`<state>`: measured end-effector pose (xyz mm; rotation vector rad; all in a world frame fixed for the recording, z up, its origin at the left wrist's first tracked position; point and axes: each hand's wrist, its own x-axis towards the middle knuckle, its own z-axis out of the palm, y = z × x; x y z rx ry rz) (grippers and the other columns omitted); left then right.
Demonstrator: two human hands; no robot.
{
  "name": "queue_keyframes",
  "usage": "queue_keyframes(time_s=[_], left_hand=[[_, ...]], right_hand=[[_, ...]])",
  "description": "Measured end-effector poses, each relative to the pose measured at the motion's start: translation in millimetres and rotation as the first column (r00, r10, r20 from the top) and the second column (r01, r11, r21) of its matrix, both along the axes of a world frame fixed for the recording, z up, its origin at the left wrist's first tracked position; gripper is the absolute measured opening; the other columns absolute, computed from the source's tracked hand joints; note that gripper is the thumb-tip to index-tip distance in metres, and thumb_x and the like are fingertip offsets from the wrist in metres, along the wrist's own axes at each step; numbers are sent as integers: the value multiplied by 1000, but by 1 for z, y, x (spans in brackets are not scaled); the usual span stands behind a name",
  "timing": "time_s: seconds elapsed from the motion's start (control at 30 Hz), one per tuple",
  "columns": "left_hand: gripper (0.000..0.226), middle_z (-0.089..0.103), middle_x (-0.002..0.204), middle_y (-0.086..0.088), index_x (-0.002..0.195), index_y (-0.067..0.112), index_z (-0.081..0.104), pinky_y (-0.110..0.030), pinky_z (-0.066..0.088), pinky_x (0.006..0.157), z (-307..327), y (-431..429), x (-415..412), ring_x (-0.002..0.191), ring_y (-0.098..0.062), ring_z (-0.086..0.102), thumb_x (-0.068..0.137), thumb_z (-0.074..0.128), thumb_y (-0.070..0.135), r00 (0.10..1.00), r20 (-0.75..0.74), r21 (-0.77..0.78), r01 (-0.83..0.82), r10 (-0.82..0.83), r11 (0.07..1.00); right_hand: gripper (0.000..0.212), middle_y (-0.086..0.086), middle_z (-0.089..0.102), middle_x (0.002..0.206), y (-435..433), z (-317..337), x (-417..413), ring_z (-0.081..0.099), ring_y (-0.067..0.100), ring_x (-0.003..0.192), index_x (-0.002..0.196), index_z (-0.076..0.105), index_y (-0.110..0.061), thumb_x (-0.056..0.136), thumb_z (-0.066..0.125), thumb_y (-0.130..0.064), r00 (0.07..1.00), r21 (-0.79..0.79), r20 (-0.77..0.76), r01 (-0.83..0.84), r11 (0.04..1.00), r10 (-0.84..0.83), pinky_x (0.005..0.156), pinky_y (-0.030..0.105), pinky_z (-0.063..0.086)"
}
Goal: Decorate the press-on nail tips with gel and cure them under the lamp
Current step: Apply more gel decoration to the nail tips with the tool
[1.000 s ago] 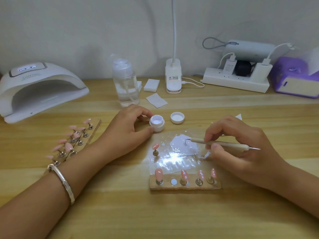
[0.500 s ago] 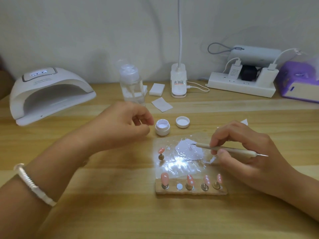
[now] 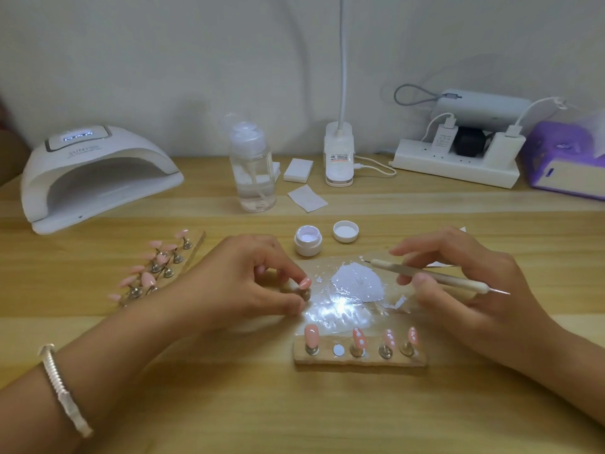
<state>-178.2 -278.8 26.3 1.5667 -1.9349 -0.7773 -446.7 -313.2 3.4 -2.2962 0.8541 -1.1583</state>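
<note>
One tip stand sits half-hidden behind left hand.

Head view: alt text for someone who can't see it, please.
The left hand pinches a pink nail tip on its stand at the palette's edge; the right hand holds a dotting tool. Four more tips stand on a wooden holder in front.
</note>
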Motion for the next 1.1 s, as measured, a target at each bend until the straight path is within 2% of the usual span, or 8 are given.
queue_keyframes(time_s=[0.17,0.27,0.33,0.47,0.67,0.77,0.9,1.1], left_hand=[[13,66,78,5,79,28,83,-15,38,57,-9,0,-3,67,-6,56,70,88,22,997,-83,-53,-10,5,999],[8,70,80,7,77,20,82,-24,49,63,-11,3,-7,73,-9,64,71,86,15,991,-133,-96,7,-20,995],[10,72,79,8,76,19,81,-25,51,63,-12,5,-10,74,-11,63,73,85,11,985,-174,-141,-2,-22,990],[13,70,68,17,75,17,79,-4,35,55,-13,1,-19,57,3,52,73,85,6,963,-266,-208,-19,-38,978],[12,49,52,13,75,20,80,-19,41,49,-26,-7,-28,50,-6,33,69,89,16,865,-502,-88,-46,-4,995],[9,62,61,14,75,24,79,-18,29,50,-26,-6,-27,53,-5,33,69,85,21,869,-494,-124,-29,-36,992],[5,72,72,6,74,16,79,-17,30,53,-26,-4,-29,57,-1,45,72,83,15,862,-503,-162,-13,-71,987],[5,75,76,3,75,16,79,-29,33,58,-26,-2,-27,69,-18,53,73,83,15,859,-503,-200,-15,-89,980]], right_hand=[[22,-12,71,88,-3,-1,-2,66,10,94,106,70,-22,90,58,-14,998,73,57,1,997,-5,80,13,44],[18,-12,73,89,-4,2,-1,67,11,94,103,72,-24,90,61,-22,995,157,101,0,988,-16,78,12,45],[13,-9,74,87,-6,6,2,68,12,85,98,73,-27,86,74,-30,987,198,156,-3,980,-28,74,12,48],[9,-1,67,71,-10,15,9,60,14,63,77,67,-25,78,73,-32,944,255,328,-109,961,20,58,17,48],[28,0,63,58,-19,27,28,63,18,55,71,64,-22,95,56,-32,888,278,459,-188,942,41,51,27,47],[31,3,67,62,-20,33,46,67,22,57,72,70,-16,96,56,-30,871,279,485,-233,932,72,48,25,48],[32,4,56,51,-20,33,61,50,25,42,63,58,-9,88,70,-25,890,251,447,-218,943,87,41,26,39],[48,-4,48,42,-16,33,68,51,25,34,58,49,0,97,58,-27,908,181,413,-164,970,76,37,26,36]])
